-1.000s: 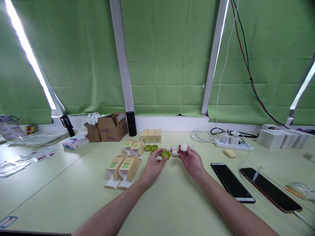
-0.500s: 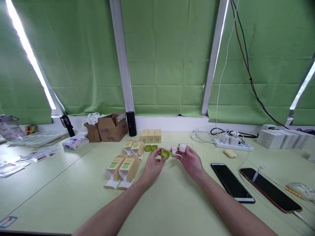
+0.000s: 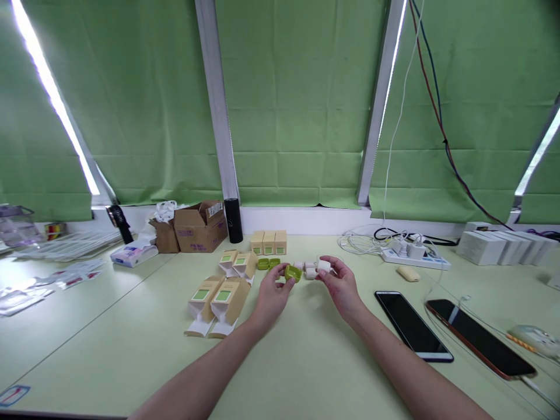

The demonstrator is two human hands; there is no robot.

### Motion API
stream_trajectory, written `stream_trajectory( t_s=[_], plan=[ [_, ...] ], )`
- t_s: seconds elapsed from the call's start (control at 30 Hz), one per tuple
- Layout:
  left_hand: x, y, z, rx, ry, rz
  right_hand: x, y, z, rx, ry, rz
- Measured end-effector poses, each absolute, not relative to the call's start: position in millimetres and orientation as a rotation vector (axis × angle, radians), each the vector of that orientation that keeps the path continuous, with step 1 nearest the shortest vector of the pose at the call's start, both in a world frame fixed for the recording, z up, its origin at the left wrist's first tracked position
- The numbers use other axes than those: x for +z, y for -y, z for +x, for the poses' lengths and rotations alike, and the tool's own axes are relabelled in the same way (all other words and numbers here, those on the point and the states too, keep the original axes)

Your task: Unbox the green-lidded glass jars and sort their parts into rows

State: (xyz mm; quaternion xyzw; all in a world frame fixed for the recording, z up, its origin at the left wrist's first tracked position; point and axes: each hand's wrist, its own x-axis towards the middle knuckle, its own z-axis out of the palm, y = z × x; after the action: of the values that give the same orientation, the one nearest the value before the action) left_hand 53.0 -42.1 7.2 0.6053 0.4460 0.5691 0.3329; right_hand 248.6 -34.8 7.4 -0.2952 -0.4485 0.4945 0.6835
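Near the middle of the table, my left hand [image 3: 272,294] grips a small green case [image 3: 293,273] between thumb and fingers. To its right, my right hand [image 3: 342,286] pinches a small white piece [image 3: 324,266]. Between the hands, several small white and pinkish pieces [image 3: 310,272] rest on the table. Behind my left hand sit more green cases [image 3: 268,263]. Two open cardboard boxes [image 3: 228,303] with green labels stand left of that hand, with two smaller-looking ones [image 3: 240,263] behind them. Three closed boxes [image 3: 268,242] stand in a row farther back.
Two phones [image 3: 413,324] [image 3: 480,336] lie on the right, near a power strip [image 3: 415,258] with cables. White boxes [image 3: 481,247] stand at the back right. A brown carton [image 3: 199,228], a black cylinder [image 3: 233,220] and a tissue pack [image 3: 133,253] are at the back left.
My right hand has turned, and the white piece in it is tilted and slightly lower. My left hand and the green case have barely moved.
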Motion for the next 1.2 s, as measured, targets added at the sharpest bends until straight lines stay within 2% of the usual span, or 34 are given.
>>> stream_trajectory(
  t_s=[0.4,0.83,1.2],
  plan=[
    [8,37,46,1.657,-1.164,1.532,9,36,251,0.842,1.119,-0.830],
    [8,34,45,1.817,-1.197,1.517,9,17,234,0.195,1.813,-0.983],
    [6,34,45,1.802,-1.209,1.503,-7,0,215,-0.264,2.051,-1.263]
  ],
)
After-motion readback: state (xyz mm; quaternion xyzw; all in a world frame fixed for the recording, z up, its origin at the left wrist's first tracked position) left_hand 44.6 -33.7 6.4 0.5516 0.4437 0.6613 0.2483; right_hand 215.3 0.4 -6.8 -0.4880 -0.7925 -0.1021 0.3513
